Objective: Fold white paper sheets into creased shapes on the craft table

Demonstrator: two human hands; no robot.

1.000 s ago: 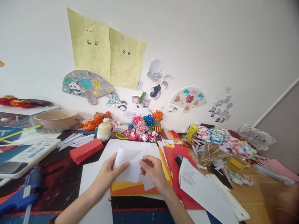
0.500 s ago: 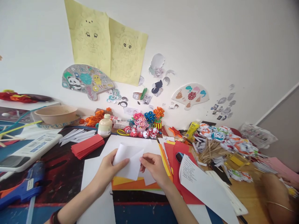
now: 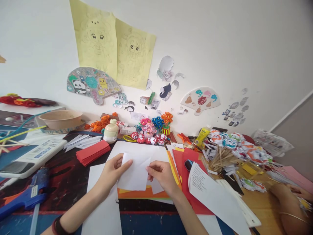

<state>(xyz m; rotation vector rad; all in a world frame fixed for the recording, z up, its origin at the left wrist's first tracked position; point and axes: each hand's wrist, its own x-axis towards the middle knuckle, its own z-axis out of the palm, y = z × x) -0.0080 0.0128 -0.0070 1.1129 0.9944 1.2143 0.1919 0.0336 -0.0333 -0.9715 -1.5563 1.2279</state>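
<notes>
A white sheet of paper (image 3: 135, 174) is held up between my two hands, above a stack of white and orange paper (image 3: 133, 193). My left hand (image 3: 116, 169) pinches its left side, thumb on the front face and fingers behind. At the right edge, the thumb and fingers of my right hand (image 3: 160, 174) are pressed together on the sheet. A smaller white piece (image 3: 156, 187) lies under my right hand. Left of my left hand sits a bundle of red paper strips (image 3: 93, 152), with white strips (image 3: 79, 142) beyond it.
A blue glue gun (image 3: 36, 192) lies at the left, near a white device (image 3: 33, 158). A glue bottle (image 3: 111, 131) stands before paper flowers (image 3: 157, 122). Red sheets (image 3: 201, 204) and a printed page (image 3: 215, 192) lie at right. Another person's arm (image 3: 290, 205) rests at the far right.
The sheet's curled upper left part now lies flatter, and its left side has come down. My left hand has shifted slightly. The other person's hand at the right has moved.
</notes>
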